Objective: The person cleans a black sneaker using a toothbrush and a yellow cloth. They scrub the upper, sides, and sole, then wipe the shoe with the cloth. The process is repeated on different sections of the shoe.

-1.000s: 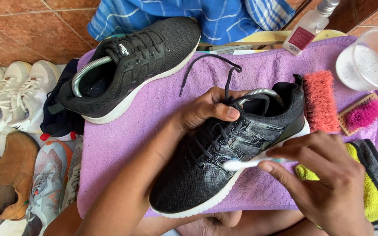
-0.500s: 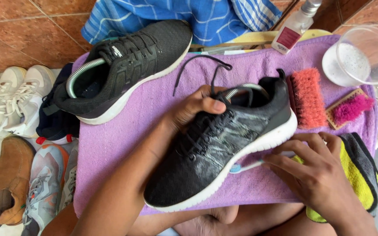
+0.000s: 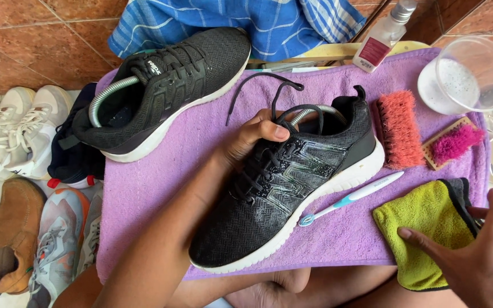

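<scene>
- The left hand (image 3: pixel 252 140) grips the tongue and laces of a black shoe (image 3: pixel 292 182), thumb over the top, fingers tucked inside the opening.
- That shoe lies on a purple towel (image 3: pixel 201 142), toe toward the person, heel toward the brushes; its side looks wet.
- The right hand (image 3: pixel 475 256) is spread, holding nothing, its fingertips on a yellow cloth (image 3: pixel 423 228) at the towel's right corner.
- A toothbrush (image 3: pixel 349 199) lies on the towel just beside the shoe's white sole, between shoe and cloth.
- A 2nd black shoe (image 3: pixel 166 91) rests at the towel's far left, a grey shoe tree in it.
- An orange brush (image 3: pixel 399 128) sits by the heel; a pink brush (image 3: pixel 455 142) is right of it.
- A clear cup (image 3: pixel 469 74) and small bottle (image 3: pixel 380 40) stand beyond.
- More shoes (image 3: pixel 12 188) line the floor at left.
</scene>
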